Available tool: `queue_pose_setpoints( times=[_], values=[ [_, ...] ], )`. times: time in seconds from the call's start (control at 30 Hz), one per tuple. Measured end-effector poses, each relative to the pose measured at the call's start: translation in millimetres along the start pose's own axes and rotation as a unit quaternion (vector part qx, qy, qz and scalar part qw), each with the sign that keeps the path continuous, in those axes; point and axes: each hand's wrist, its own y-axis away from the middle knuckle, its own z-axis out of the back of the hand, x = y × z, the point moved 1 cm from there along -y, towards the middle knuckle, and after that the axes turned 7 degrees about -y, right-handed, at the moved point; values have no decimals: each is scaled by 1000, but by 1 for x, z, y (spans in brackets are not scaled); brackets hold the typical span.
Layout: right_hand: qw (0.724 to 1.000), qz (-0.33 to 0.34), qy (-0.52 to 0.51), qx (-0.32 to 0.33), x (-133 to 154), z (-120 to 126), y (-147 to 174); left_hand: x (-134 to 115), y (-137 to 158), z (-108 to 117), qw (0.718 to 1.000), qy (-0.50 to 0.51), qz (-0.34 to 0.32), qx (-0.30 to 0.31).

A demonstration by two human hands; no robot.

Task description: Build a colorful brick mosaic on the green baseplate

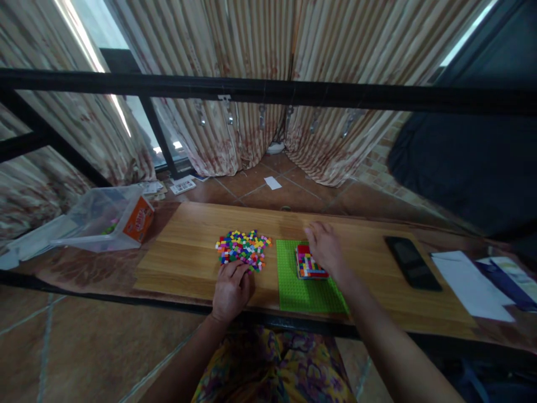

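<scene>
A pile of small multicoloured toy bricks (241,246) lies loose on the wooden board. My left hand (230,288) rests at the near edge of this pile with its fingers curled down; whatever is between the fingertips is hidden. To the right is a green studded baseplate (291,294), bearing a low rectangular brick build (308,267) with red edges and a mixed-colour top. Over the build's right and far side is my right hand (325,246), its fingers bent and drawn together. It covers part of the build, and I cannot make out what its fingertips grip.
A clear plastic tub (104,224) with an orange label sits at the left, a few pieces inside. Farther right lie a black phone (413,263) and white paper sheets (470,285). A dark metal bar (268,89) crosses beyond the table, in front of patterned curtains (251,50).
</scene>
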Motion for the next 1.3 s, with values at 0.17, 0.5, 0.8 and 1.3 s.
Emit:
queue_pose_setpoints(
  times=[0.17,0.5,0.8,1.3],
  values=[
    [993,-3,87,86,16,-17,-11,0,1,1,1000,3,9,3],
    [985,-65,127,94,11,-25,-9,-2,-1,3,999,22,30,34],
    [998,64,20,8,32,-20,8,1,-2,13,999,11,33,14],
    [986,56,-38,151,98,-75,33,61,0,27,995,-53,79,-8]
  ],
)
